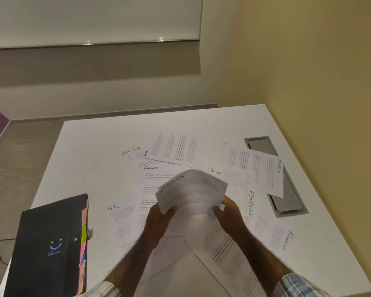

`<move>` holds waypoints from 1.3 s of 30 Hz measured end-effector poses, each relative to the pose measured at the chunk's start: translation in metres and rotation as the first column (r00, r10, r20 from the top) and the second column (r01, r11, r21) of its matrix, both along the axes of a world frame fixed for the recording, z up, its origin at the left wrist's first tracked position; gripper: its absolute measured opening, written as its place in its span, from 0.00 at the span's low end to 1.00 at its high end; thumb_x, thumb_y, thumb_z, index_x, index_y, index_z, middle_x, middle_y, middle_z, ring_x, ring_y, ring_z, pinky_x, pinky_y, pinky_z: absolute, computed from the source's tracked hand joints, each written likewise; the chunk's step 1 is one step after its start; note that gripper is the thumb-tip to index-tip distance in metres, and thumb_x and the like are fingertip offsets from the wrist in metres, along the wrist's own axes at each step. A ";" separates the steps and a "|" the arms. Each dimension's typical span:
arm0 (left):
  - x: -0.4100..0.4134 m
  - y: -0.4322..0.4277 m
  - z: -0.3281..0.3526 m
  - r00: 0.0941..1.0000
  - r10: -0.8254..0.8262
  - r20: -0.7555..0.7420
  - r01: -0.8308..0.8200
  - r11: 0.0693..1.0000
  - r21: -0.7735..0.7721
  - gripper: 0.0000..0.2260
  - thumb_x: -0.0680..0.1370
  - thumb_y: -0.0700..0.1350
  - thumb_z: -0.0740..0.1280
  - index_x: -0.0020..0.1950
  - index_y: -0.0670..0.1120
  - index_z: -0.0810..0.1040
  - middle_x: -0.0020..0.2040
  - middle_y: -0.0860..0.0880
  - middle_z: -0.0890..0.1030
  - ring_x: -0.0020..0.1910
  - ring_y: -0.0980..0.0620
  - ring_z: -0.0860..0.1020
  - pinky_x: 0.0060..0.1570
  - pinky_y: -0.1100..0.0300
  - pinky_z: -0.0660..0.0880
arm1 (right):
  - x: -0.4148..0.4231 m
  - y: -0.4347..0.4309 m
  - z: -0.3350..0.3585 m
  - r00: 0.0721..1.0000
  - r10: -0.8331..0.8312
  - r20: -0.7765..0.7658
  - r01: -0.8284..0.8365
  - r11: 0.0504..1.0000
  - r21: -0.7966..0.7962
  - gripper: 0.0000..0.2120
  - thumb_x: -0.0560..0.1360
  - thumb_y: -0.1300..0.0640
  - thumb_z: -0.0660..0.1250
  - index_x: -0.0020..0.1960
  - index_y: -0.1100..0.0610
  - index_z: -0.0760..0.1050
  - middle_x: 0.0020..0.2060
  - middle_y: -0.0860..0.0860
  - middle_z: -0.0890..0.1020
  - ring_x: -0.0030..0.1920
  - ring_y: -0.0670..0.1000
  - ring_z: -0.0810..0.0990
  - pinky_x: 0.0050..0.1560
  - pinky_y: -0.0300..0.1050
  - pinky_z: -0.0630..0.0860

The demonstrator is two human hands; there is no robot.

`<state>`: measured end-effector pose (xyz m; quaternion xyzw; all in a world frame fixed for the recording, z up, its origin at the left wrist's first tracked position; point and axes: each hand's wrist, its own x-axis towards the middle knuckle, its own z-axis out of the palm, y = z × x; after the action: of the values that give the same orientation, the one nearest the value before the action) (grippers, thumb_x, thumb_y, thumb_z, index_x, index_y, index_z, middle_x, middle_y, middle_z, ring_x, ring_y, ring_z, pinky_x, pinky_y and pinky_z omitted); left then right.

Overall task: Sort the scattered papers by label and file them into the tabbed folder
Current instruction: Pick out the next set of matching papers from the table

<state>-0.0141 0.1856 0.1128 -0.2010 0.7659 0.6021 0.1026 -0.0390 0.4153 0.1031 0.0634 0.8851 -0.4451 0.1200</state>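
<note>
While left hand (162, 217) and right hand (228, 213) clamp the SPORTS stack (193, 189) mid-air, tabbed folder (51, 243) lies closed at left.
Risk: grip only on near edge, stack bowed; sheets may slip into loose papers (176, 146) below.

This looks like an office: the white surface (90, 151) has a built-in cable hatch (287, 203), papers (159, 174) labelled HR and FINANCE lie left of the hatch, and a whiteboard (94, 18) hangs far beyond it.
</note>
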 end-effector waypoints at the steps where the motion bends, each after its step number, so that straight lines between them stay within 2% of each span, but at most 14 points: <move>1: 0.000 0.003 -0.003 1.000 -0.009 0.006 0.009 1.000 -0.020 0.10 0.78 0.44 0.73 0.58 0.52 0.80 0.52 0.51 0.86 0.54 0.50 0.83 0.55 0.48 0.81 | 0.000 0.002 -0.008 1.000 -0.002 -0.020 0.002 1.000 0.017 0.06 0.80 0.59 0.66 0.54 0.58 0.80 0.50 0.51 0.83 0.50 0.51 0.81 0.52 0.47 0.79; 4: -0.006 0.010 -0.009 0.999 -0.041 -0.006 0.041 0.997 -0.068 0.08 0.78 0.49 0.72 0.56 0.51 0.82 0.51 0.49 0.86 0.53 0.48 0.84 0.54 0.46 0.81 | -0.007 0.004 -0.011 0.999 -0.006 -0.040 0.006 1.000 0.010 0.09 0.80 0.55 0.61 0.41 0.52 0.74 0.35 0.45 0.78 0.36 0.43 0.77 0.39 0.40 0.73; 7: -0.017 0.015 -0.002 0.999 -0.037 -0.029 0.033 0.988 -0.150 0.05 0.79 0.50 0.71 0.51 0.49 0.84 0.47 0.49 0.86 0.48 0.47 0.84 0.45 0.57 0.80 | -0.017 0.014 -0.009 0.996 -0.091 -0.025 0.091 0.996 0.001 0.14 0.79 0.58 0.65 0.35 0.53 0.69 0.30 0.45 0.74 0.31 0.42 0.72 0.35 0.36 0.67; 9: -0.023 0.015 0.004 0.999 0.006 -0.046 -0.013 0.988 -0.154 0.03 0.80 0.45 0.71 0.52 0.47 0.83 0.46 0.47 0.85 0.47 0.47 0.84 0.41 0.62 0.76 | -0.025 0.030 -0.013 0.985 -0.168 -0.038 0.167 0.985 -0.035 0.11 0.78 0.57 0.66 0.37 0.56 0.75 0.34 0.47 0.80 0.36 0.45 0.77 0.39 0.36 0.71; 12: -0.029 0.011 0.007 0.997 0.072 -0.039 -0.076 0.990 -0.116 0.04 0.79 0.44 0.72 0.51 0.45 0.83 0.45 0.42 0.86 0.45 0.44 0.84 0.45 0.56 0.77 | -0.038 0.071 -0.020 0.942 -0.330 -0.066 0.330 0.944 -0.015 0.09 0.78 0.55 0.66 0.41 0.56 0.79 0.37 0.47 0.83 0.40 0.51 0.80 0.40 0.44 0.74; 14: -0.032 0.010 0.012 0.996 0.091 -0.023 -0.093 0.992 -0.082 0.07 0.79 0.47 0.73 0.50 0.44 0.83 0.43 0.38 0.86 0.41 0.43 0.84 0.44 0.53 0.77 | -0.048 0.107 -0.031 0.899 -0.438 -0.026 0.438 0.895 0.081 0.09 0.77 0.49 0.67 0.43 0.55 0.77 0.38 0.49 0.82 0.39 0.54 0.81 0.37 0.44 0.75; 17: -0.034 0.015 0.020 0.993 0.117 -0.008 -0.118 0.992 -0.053 0.03 0.79 0.44 0.72 0.50 0.45 0.82 0.44 0.39 0.86 0.43 0.41 0.84 0.47 0.50 0.78 | -0.065 0.157 -0.058 0.833 -0.552 -0.034 0.533 0.785 0.317 0.17 0.75 0.43 0.68 0.49 0.57 0.77 0.43 0.53 0.82 0.42 0.54 0.81 0.42 0.49 0.81; 23: -0.033 0.026 0.019 0.985 0.164 0.055 -0.157 0.981 -0.116 0.09 0.78 0.48 0.74 0.54 0.44 0.83 0.48 0.42 0.86 0.48 0.39 0.84 0.55 0.39 0.79 | -0.104 0.203 -0.077 0.750 -0.656 0.080 0.469 0.614 0.635 0.31 0.68 0.33 0.73 0.55 0.59 0.77 0.50 0.57 0.81 0.50 0.57 0.80 0.53 0.53 0.77; 27: -0.035 0.036 0.024 0.977 0.201 0.076 -0.190 0.974 -0.125 0.09 0.77 0.46 0.74 0.54 0.43 0.81 0.49 0.39 0.84 0.49 0.39 0.81 0.56 0.42 0.77 | -0.121 0.198 -0.082 0.747 -0.654 0.124 0.401 0.591 0.701 0.35 0.69 0.33 0.73 0.60 0.61 0.74 0.54 0.58 0.80 0.52 0.57 0.81 0.51 0.51 0.79; 30: -0.038 0.043 0.027 0.974 0.204 0.094 -0.193 0.974 -0.119 0.08 0.78 0.43 0.73 0.53 0.42 0.80 0.49 0.38 0.83 0.48 0.40 0.80 0.53 0.46 0.75 | -0.129 0.193 -0.086 0.736 -0.664 0.130 0.443 0.618 0.649 0.28 0.72 0.40 0.74 0.58 0.62 0.74 0.52 0.58 0.81 0.49 0.57 0.81 0.48 0.51 0.80; 33: -0.042 0.051 0.033 0.974 0.209 0.091 -0.199 0.974 -0.108 0.10 0.77 0.44 0.73 0.55 0.41 0.80 0.49 0.38 0.82 0.49 0.39 0.80 0.54 0.46 0.74 | -0.133 0.195 -0.096 0.666 -0.730 0.153 0.604 0.648 0.464 0.19 0.74 0.50 0.74 0.56 0.61 0.73 0.50 0.59 0.82 0.45 0.58 0.82 0.44 0.52 0.82; 35: -0.044 0.055 0.038 0.975 0.205 0.084 -0.197 0.975 -0.099 0.17 0.73 0.51 0.77 0.56 0.43 0.80 0.49 0.40 0.83 0.51 0.38 0.81 0.54 0.45 0.75 | -0.133 0.198 -0.098 0.594 -0.779 0.200 0.713 0.625 0.318 0.11 0.77 0.57 0.69 0.54 0.62 0.73 0.49 0.59 0.83 0.43 0.57 0.83 0.38 0.47 0.81; 37: -0.045 0.054 0.039 0.979 0.187 0.080 -0.178 0.978 -0.107 0.26 0.65 0.61 0.74 0.56 0.46 0.81 0.48 0.44 0.85 0.50 0.39 0.82 0.53 0.43 0.78 | -0.128 0.200 -0.097 0.577 -0.788 0.216 0.760 0.615 0.210 0.05 0.79 0.62 0.64 0.53 0.63 0.75 0.49 0.59 0.84 0.38 0.54 0.82 0.30 0.41 0.77; 39: -0.048 0.053 0.040 0.982 0.178 0.068 -0.172 0.982 -0.081 0.26 0.64 0.61 0.73 0.55 0.46 0.81 0.47 0.46 0.86 0.48 0.41 0.83 0.52 0.44 0.79 | -0.125 0.197 -0.082 0.587 -0.801 0.113 0.794 0.598 0.110 0.08 0.80 0.63 0.61 0.56 0.61 0.76 0.52 0.59 0.84 0.41 0.56 0.84 0.29 0.41 0.78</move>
<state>-0.0616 0.2391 0.1526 -0.2936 0.7628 0.5718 0.0703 -0.1636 0.6124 0.0210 0.4893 0.7614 -0.4244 -0.0271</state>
